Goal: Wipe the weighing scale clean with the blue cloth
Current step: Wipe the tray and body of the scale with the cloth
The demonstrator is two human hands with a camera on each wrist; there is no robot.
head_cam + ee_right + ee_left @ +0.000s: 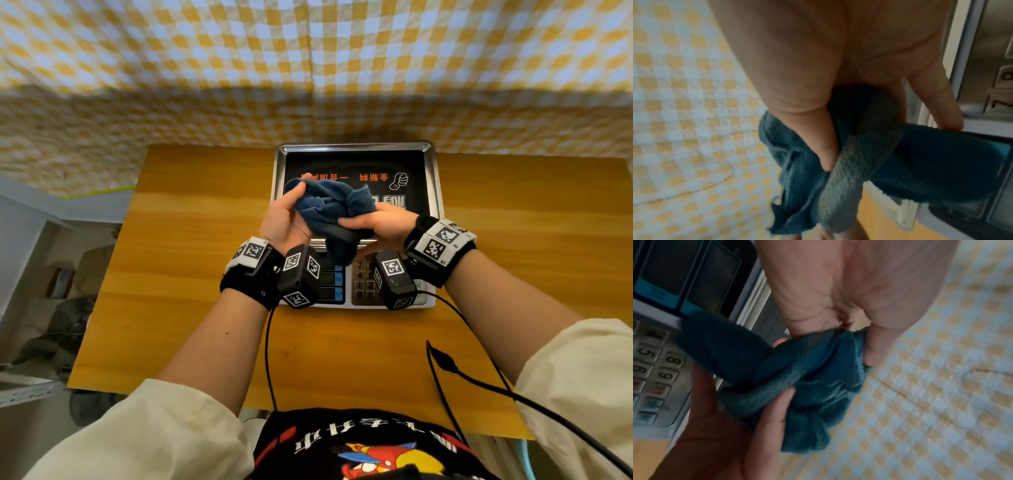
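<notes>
Both of your hands are up over the weighing scale (356,164), clamped on the blue cloth (330,205), which is bunched between them in the air above the front part of the steel pan rather than lying on it. Your left hand (286,222) pinches one end of the bundle, thumb pressed against the fabric. Your right hand (380,224) grips the other end from the right, thumb laid across the folds. A loose tail of the cloth hangs down toward the scale's front panel.

The scale sits at the far middle of the worktop (191,274), its pan bearing a black sheet with red characters. Its keypad (364,279) and its blue-edged display windows (330,286) face you, partly hidden behind the two black wrist cameras. In the left wrist view the cloth's tail covers part of the panel just above the number keys (653,356); in the right wrist view it drapes in front of a display.

Black cables (445,363) trail from your wrists across the near worktop toward your body. A yellow and white checked cloth (308,51) hangs as a backdrop just behind the scale. A dim room lies off the worktop's left edge, too blurred to make out.
</notes>
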